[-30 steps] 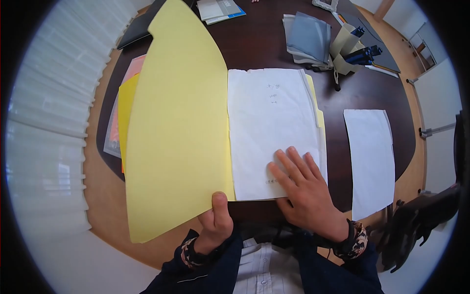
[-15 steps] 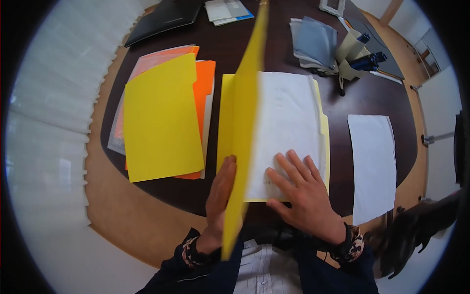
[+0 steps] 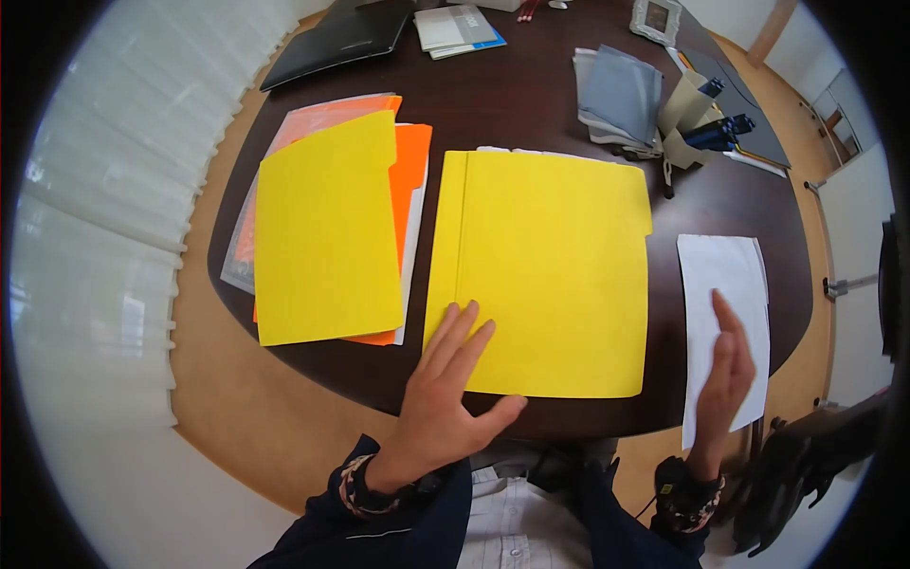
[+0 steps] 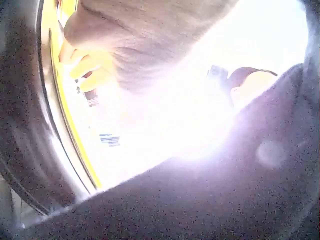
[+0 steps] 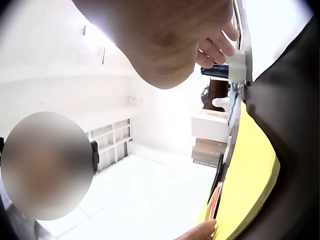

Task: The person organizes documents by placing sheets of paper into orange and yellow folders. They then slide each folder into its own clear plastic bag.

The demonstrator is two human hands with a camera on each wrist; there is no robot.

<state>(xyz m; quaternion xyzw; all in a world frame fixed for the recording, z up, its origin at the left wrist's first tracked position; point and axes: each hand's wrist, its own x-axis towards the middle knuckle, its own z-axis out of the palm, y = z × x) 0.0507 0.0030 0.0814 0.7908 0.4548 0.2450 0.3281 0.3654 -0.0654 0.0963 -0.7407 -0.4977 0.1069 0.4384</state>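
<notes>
A yellow folder (image 3: 555, 275) lies closed on the dark table, a thin edge of white paper showing along its top. My left hand (image 3: 441, 408) rests on its lower left corner, fingers straight and thumb spread. Over the white sheet (image 3: 706, 284) at the right is my right hand (image 3: 725, 389), fingers extended and holding nothing; whether it touches the sheet I cannot tell. In the right wrist view my right hand (image 5: 170, 40) is beside the yellow folder (image 5: 250, 170). The left wrist view is washed out, with my left hand (image 4: 135, 35) at its top.
Left of the folder is a stack with another yellow folder (image 3: 327, 237) on top and orange ones beneath. Farther back are a black laptop-like object (image 3: 336, 43), booklets (image 3: 455, 28), a grey pouch (image 3: 621, 90), a pen holder (image 3: 687, 104) and a white frame (image 3: 656, 19).
The folder's cover has swung over from left to right and now covers the white papers. My right hand has left those papers and moved right, over the separate sheet.
</notes>
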